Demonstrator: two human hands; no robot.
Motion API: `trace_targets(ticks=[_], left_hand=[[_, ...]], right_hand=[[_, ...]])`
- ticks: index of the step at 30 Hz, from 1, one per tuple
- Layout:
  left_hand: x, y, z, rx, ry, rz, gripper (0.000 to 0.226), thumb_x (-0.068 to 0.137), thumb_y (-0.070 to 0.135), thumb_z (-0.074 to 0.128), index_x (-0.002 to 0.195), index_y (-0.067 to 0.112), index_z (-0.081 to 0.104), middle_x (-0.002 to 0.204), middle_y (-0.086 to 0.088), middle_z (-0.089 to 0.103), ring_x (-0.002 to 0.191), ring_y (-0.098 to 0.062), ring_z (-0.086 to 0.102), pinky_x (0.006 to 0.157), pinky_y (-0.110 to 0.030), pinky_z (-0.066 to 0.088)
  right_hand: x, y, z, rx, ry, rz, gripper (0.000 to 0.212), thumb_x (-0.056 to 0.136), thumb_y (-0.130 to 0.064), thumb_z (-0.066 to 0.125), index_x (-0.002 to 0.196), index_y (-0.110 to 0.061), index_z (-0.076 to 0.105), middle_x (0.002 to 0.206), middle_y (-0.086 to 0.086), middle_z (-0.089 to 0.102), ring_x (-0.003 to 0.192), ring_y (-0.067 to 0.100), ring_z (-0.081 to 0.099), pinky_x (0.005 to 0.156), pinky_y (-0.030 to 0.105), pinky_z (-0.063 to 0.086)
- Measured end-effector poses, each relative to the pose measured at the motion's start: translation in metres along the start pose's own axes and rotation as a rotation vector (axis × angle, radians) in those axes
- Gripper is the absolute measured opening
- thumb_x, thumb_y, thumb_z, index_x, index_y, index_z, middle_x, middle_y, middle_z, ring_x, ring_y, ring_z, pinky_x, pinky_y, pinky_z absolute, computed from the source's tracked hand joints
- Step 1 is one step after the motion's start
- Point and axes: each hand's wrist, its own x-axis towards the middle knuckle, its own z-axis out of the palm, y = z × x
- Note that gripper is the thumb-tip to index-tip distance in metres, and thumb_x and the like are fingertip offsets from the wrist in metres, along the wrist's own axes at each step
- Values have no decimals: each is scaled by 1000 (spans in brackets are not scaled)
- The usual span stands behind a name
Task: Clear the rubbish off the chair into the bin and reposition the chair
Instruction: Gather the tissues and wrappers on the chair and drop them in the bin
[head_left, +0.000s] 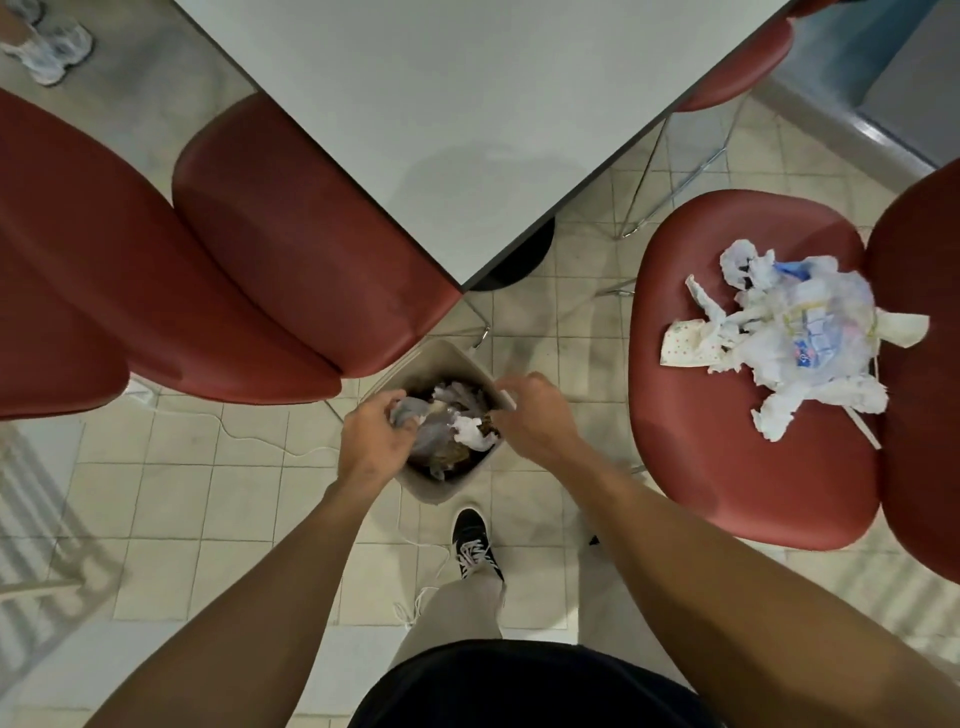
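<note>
A small beige bin (441, 491) stands on the tiled floor below me, full of crumpled paper and dark scraps. My left hand (376, 434) is over its left rim, fingers closed on a grey crumpled piece of rubbish (408, 411). My right hand (535, 415) is at the bin's right rim, fingers curled down on the edge. To the right, a red chair (727, 457) carries a heap of crumpled white paper and wrappers (795, 332) on its seat.
A grey table (467, 104) juts in from above with its corner near the bin. Two red chairs (260, 249) stand at the left, another red chair (737, 67) beyond the table. My black shoe (475, 543) is just behind the bin. A white cord (260, 441) lies on the floor.
</note>
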Motion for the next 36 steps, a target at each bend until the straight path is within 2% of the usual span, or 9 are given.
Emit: trace_targets(ticks=[3,7,10,15,20,25,28,32,36], left_hand=[[-1,10,6,30,-33,13,41,80,22,71,120,20,63,117,-3,67,112,-20,60,101,-32,45],[-4,52,36,114,-69,85,38,83,23,71,120,21,63,113,0,67,108,-18,60,91,-23,41],[-8,90,73,102,-144,173,40,81,17,74,119,18,64,110,-1,67,101,-14,60,85,-22,43],[-14,153,143,133,-275,256,47,80,28,75,125,28,59,123,-1,62,110,-17,59,95,-34,49],[-17,213,206,154,-313,334,49,80,25,75,126,29,58,129,2,59,119,-16,54,96,-25,41],[-7,259,260,181,-364,404,47,78,22,75,123,27,60,125,1,60,118,-16,54,101,-31,43],[6,277,288,220,-373,390,48,78,22,73,123,28,60,124,2,60,116,-16,54,99,-29,42],[28,289,320,244,-365,377,51,77,20,73,124,28,57,127,-1,57,116,-21,55,98,-40,46],[57,295,348,239,-293,298,53,80,21,71,129,24,52,126,-6,54,117,-24,53,101,-41,45]], right_hand=[[-3,21,-11,27,12,37,47,82,-16,63,128,-24,57,127,8,53,110,24,56,96,37,48],[-8,68,-42,78,24,107,49,86,-16,61,134,-19,52,132,9,46,109,25,56,95,33,48],[-14,113,-75,118,69,164,55,85,-16,61,138,-22,47,131,9,45,114,25,53,97,29,42],[-26,188,-128,118,141,267,50,84,-13,59,132,-19,48,132,11,46,110,29,55,90,31,44],[-26,254,-166,148,164,340,55,85,-13,61,137,-21,45,135,9,42,108,28,57,90,34,48],[-16,306,-188,188,203,389,55,85,-17,61,137,-24,47,131,7,46,111,25,57,90,33,48],[-8,332,-196,212,217,411,52,85,-16,59,135,-24,48,128,5,49,110,23,57,90,33,48],[6,368,-197,200,202,392,51,86,-17,58,136,-22,47,132,6,48,114,25,53,89,31,43],[23,396,-192,180,177,357,42,89,-21,56,131,-21,51,127,6,48,108,24,54,87,34,47]])
